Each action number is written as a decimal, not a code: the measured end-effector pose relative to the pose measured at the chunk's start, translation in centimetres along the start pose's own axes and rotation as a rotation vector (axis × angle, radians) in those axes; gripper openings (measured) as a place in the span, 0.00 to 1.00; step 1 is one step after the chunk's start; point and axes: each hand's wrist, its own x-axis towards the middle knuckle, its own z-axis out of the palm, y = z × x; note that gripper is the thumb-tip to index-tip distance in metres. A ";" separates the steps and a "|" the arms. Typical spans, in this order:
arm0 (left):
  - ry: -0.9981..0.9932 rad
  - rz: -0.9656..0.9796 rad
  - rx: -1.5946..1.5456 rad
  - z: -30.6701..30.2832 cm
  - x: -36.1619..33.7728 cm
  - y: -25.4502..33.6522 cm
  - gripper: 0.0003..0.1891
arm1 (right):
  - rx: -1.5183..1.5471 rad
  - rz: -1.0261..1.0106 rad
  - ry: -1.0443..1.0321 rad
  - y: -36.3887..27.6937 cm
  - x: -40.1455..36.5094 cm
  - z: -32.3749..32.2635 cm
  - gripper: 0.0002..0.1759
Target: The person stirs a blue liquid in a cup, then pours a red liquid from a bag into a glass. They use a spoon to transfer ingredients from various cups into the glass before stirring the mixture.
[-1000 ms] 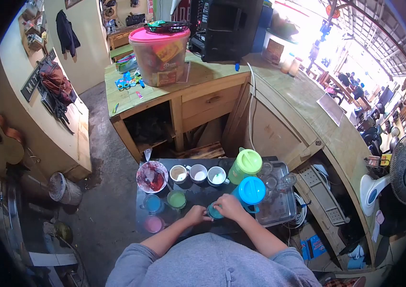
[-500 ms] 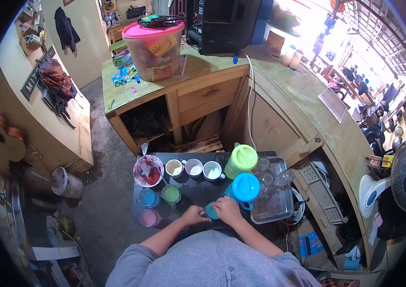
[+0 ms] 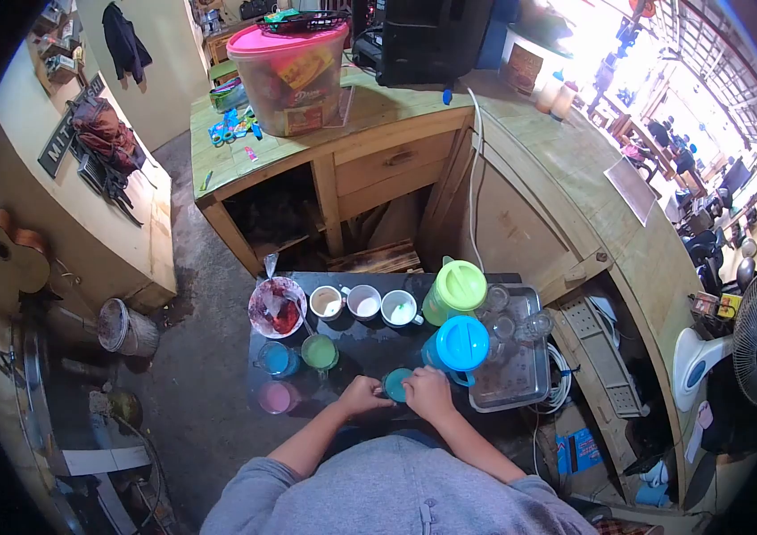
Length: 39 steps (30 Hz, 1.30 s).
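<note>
Left hand (image 3: 363, 395) stays clasped on the teal glass (image 3: 398, 383), at eight o'clock from the blue pitcher (image 3: 462, 343), right hand (image 3: 429, 393) at the glass's rim (pinching or not, I can't tell), so handling continues.

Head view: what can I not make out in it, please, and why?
In the head view:
Round cup of teal liquid: right side, covered by the bare right hand.
Blue plastic pitcher: contents, under its round blue lid.
Brown wooden counter: left compartment's inside, too dark.
Reddish patterned cloth: full shape, cut by the bottom edge.
</note>
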 end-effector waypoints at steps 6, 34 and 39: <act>-0.029 -0.015 -0.045 0.0 -0.3 0.4 0.26 | -0.023 0.084 0.011 -0.3 -0.5 -0.1 0.05; -0.022 -0.052 -0.026 -0.1 0.1 0.3 0.27 | 0.041 0.003 -0.060 0.4 0.7 0.0 0.07; -0.018 -0.045 -0.063 -0.2 0.1 0.8 0.28 | 0.170 -0.054 0.078 0.6 0.6 0.0 0.06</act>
